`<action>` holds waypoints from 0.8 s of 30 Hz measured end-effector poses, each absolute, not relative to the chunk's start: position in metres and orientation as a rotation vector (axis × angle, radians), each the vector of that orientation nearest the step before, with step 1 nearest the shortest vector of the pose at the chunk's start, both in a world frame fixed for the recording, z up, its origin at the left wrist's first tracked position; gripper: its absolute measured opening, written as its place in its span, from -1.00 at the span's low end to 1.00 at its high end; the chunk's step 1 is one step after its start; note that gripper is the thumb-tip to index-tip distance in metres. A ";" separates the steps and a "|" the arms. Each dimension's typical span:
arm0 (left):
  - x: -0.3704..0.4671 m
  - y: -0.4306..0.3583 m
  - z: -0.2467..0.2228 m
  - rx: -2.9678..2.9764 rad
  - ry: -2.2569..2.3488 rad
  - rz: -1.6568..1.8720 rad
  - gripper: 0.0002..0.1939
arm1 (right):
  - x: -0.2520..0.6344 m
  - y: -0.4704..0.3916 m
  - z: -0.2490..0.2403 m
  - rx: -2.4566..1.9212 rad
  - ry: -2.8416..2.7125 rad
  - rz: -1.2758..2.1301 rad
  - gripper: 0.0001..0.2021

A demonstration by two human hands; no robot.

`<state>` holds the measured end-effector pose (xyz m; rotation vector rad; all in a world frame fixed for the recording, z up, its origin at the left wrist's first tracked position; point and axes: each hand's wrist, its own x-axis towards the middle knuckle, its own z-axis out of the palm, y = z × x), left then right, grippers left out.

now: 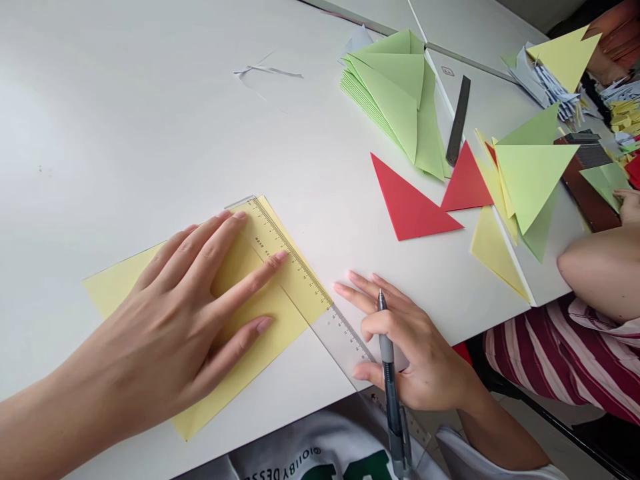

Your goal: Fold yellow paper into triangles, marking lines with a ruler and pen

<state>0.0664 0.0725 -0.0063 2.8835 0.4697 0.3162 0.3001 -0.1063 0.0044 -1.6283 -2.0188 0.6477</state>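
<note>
My left hand [185, 307] lies flat with its fingers spread, pressing on yellow paper [210, 413] and on a clear ruler [345, 340]. The ruler lies slantwise along the right part of the paper, and its lower end passes beyond the table edge. My right hand [415, 347] holds a grey and black pen [389, 373] between the fingers, its tip pointing up the table. Some of the right fingers are stretched out just beside the ruler, to its right.
Green folded sheets [390, 100] lie at the top, near a dark metal ruler [459, 120]. Red triangles [413, 207] and green and yellow ones [535, 173] lie to the right. Another person's arm [600, 273] rests at the right edge. Paper strips [267, 69] lie at the back.
</note>
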 end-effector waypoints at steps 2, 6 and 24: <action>0.066 0.073 -0.007 2.874 0.478 0.335 -0.44 | 0.300 -0.106 0.004 -1.631 -2.019 0.640 -0.75; 0.066 0.073 -0.008 2.872 0.484 0.342 -0.43 | 0.300 -0.106 0.004 -1.630 -2.020 0.623 -0.75; 0.067 0.071 -0.005 2.885 0.465 0.337 -0.46 | 0.300 -0.108 0.004 -1.629 -2.035 0.647 -0.75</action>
